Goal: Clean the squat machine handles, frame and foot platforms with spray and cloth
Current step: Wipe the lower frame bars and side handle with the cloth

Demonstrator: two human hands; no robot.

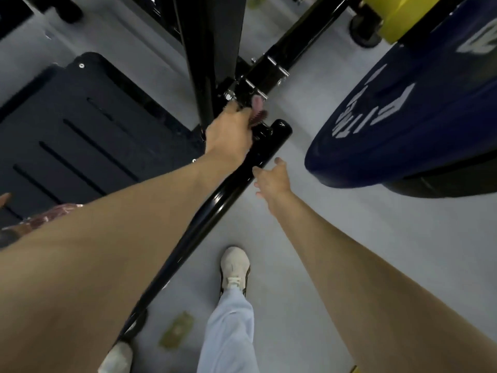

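**Wiping the frame: cloth at the bolted joint**

1. Pale shoe (234, 267) under a light trouser leg, planted on the grey floor (349, 211) just beside the machine.
2. Frame bar (207, 214): glossy black, running diagonally away from the feet to a capped end.
3. Right hand (271, 179): fingers loosely spread, holding nothing, fingertips just beside the bar. Whether they touch it cannot be told.
4. Left hand (228, 130): fingers curled round a pinkish cloth (257, 109), blurred, held at the bolted joint (252, 84) where the bar meets the upright post (215, 49).
5. Foot platform (67, 130): dark, slotted, left of the post, apart from both hands.
6. Blue weight plate (403, 117), far right, with a yellow plate (398, 17) beyond it.
7. Spray bottle: not in view.

Step in hand, as judged: the frame stage, with the cloth working the brackets and bolts.

Next move, as judged: carry the cloth round the bolt heads, where the fabric may snag, then down the bar with steady pressure. The free right hand looks placed to brace. The platform and handles probably call for the spray to be fetched first.
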